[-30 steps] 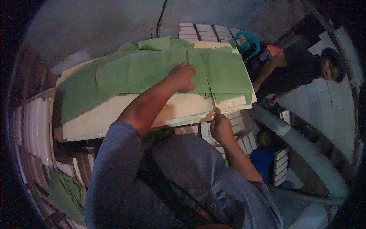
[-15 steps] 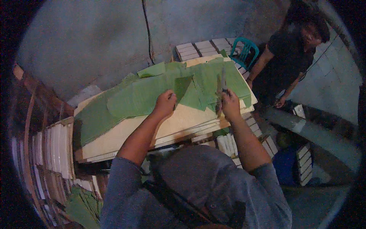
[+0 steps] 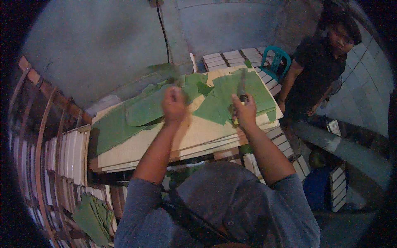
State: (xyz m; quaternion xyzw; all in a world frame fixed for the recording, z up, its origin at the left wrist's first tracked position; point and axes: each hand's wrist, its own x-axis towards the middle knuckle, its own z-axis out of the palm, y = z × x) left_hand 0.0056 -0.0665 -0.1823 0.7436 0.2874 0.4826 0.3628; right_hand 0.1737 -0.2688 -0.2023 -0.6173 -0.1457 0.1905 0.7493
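Observation:
Pieces of banana leaf [image 3: 144,108] lie spread across a pale wooden board [image 3: 136,151] in front of me. My right hand [image 3: 245,110] is closed round a knife [image 3: 242,84], its blade pointing away over the leaf pieces [image 3: 260,91] on the right part of the board. Over the middle of the leaves is my left hand [image 3: 174,103], smeared by motion, so I cannot make out its fingers or anything in them. A small leaf scrap [image 3: 204,88] lies just right of it, and a blurred green piece [image 3: 159,68] shows beyond it.
A person [image 3: 316,70] in dark clothes stands at the right. Near them are a teal chair [image 3: 276,62] and rows of pale blocks [image 3: 223,60]. A wooden rack [image 3: 41,136] holds pale slabs at left, with more leaves [image 3: 91,219] below. A blue container [image 3: 322,186] stands lower right.
My left hand has moved up and away from the leaf flap it was lifting. That flap no longer stands raised between my hands. The knife stays in my right hand.

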